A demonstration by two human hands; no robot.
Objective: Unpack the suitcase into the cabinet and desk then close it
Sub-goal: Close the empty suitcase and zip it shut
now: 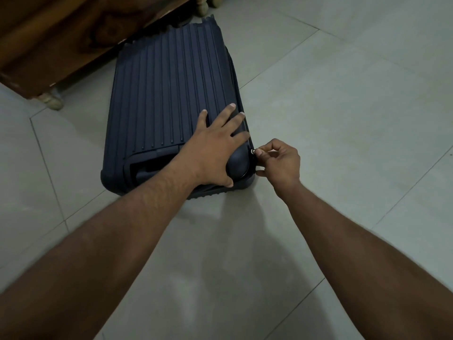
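floor [343,119]: pale grey tiles | wooden furniture [61,33]: top left, on turned feet

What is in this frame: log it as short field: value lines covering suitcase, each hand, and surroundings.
suitcase: dark navy ribbed hard-shell suitcase, lying flat on the pale tiled floor, lid down
left hand: left hand pressed flat on the lid near the corner
right hand: right hand pinching the small metal zipper pull at the side edge
surroundings: brown wooden furniture behind the suitcase
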